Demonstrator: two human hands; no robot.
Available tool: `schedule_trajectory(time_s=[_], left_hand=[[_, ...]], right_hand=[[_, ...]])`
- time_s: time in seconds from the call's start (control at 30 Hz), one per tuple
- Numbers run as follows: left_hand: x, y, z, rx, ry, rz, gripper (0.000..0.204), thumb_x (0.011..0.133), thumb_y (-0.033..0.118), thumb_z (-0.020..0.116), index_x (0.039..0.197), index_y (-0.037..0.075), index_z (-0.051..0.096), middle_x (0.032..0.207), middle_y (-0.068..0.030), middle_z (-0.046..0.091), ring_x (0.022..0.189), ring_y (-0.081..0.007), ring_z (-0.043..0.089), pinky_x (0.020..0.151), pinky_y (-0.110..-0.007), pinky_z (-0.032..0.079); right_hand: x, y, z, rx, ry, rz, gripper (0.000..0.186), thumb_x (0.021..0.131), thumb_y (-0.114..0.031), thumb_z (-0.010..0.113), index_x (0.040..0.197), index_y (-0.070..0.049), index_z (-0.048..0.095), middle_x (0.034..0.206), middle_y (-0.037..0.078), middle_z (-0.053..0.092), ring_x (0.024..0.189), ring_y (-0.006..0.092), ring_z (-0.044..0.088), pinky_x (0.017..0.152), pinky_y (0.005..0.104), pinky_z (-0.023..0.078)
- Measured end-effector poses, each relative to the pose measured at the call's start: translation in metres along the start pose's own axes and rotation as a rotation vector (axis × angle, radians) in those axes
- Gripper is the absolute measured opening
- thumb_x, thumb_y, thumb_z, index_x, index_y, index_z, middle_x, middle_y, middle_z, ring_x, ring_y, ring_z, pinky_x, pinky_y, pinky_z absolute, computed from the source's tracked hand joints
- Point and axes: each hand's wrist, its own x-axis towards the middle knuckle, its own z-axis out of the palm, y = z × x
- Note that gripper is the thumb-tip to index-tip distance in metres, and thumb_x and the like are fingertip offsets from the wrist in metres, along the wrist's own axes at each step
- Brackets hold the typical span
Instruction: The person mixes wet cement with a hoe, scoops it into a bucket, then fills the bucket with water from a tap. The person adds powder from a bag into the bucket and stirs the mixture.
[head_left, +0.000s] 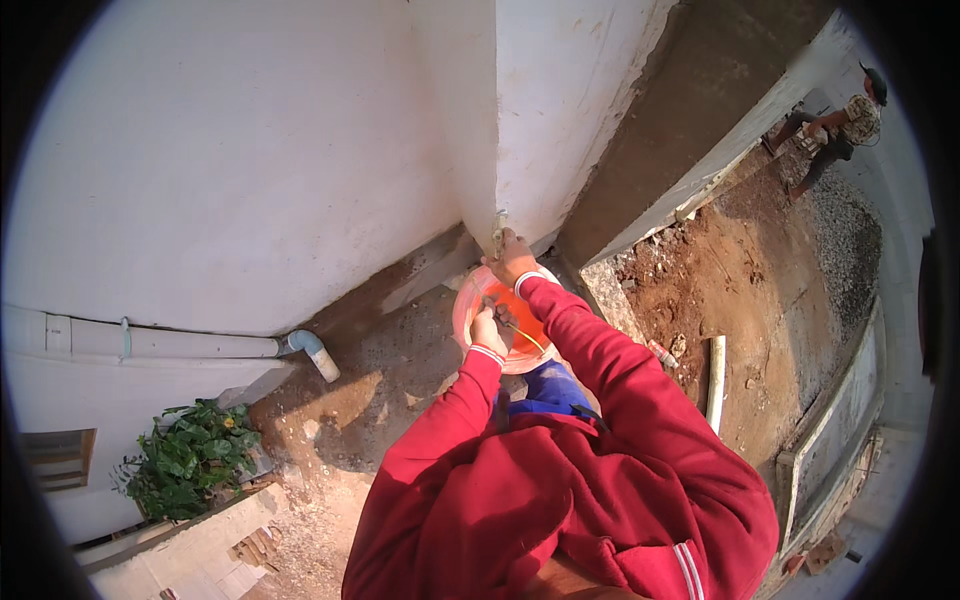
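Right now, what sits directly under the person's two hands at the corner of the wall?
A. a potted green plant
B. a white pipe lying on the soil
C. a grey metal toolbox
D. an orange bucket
D: the left hand and the right hand are both over the round orange bucket, at the foot of the white wall.

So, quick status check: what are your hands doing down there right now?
Right hand up at the tap on the wall corner. Left hand on orange bucket rim. Nothing in the way.
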Motion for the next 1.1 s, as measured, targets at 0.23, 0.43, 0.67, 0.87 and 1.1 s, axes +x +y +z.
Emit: schedule_trajectory(time_s=[0.23, 0.43, 0.67, 0.87, 1.1], left_hand=[[0.025, 0.006, 0.021, 0.012, 0.043, 0.102, 0.017, 0.105, 0.026, 0.044, 0.107, 0.013, 0.055, 0.073, 0.0014, 0.046, 0.064, -0.0124, 0.043, 0.065, -0.03, 0.039], [0.031, 0.013, 0.046, -0.091, 0.03, 0.06, 0.017, 0.105, 0.027, 0.044, 0.109, 0.013, 0.054, 0.072, -0.0001, 0.046, 0.061, -0.0129, 0.043, 0.064, -0.03, 0.038], [0.032, 0.012, 0.075, 0.04, 0.078, 0.115, 0.02, 0.106, 0.028, 0.043, 0.115, 0.013, 0.052, 0.072, -0.0004, 0.046, 0.06, -0.013, 0.043, 0.063, -0.03, 0.039], [0.037, 0.019, 0.075, 0.026, -0.013, 0.115, 0.038, 0.105, 0.022, 0.042, 0.141, 0.031, 0.048, 0.086, 0.0018, 0.054, 0.065, -0.0111, 0.045, 0.065, -0.031, 0.043], [0.025, 0.024, 0.088, -0.001, -0.01, 0.096, 0.032, 0.105, 0.02, 0.042, 0.135, 0.027, 0.051, 0.098, 0.0026, 0.057, 0.067, -0.0112, 0.045, 0.066, -0.031, 0.043]], right_hand=[[0.028, 0.012, -0.029, -0.157, -0.241, -0.241, 0.045, 0.08, -0.005, 0.061, 0.124, -0.005, 0.051, 0.113, 0.022, 0.056, 0.104, 0.0428, 0.059, 0.088, 0.0488, 0.05], [0.049, 0.01, -0.073, -0.398, -0.474, -0.67, 0.039, 0.086, -0.015, 0.061, 0.123, -0.005, 0.059, 0.118, 0.016, 0.06, 0.103, 0.0353, 0.062, 0.086, 0.0448, 0.052], [0.059, 0.007, -0.086, -0.407, -0.539, -0.775, 0.038, 0.081, -0.011, 0.063, 0.119, -0.01, 0.064, 0.115, 0.015, 0.063, 0.105, 0.0344, 0.061, 0.09, 0.0431, 0.05], [0.067, 0.021, -0.068, -0.338, -0.51, -0.824, 0.022, 0.075, -0.004, 0.065, 0.096, -0.009, 0.069, 0.116, 0.012, 0.062, 0.11, 0.0332, 0.059, 0.093, 0.041, 0.049], [0.067, 0.033, -0.067, -0.315, -0.46, -0.935, 0.033, 0.088, -0.012, 0.056, 0.119, -0.009, 0.065, 0.111, 0.012, 0.067, 0.108, 0.0309, 0.062, 0.093, 0.0413, 0.049]])
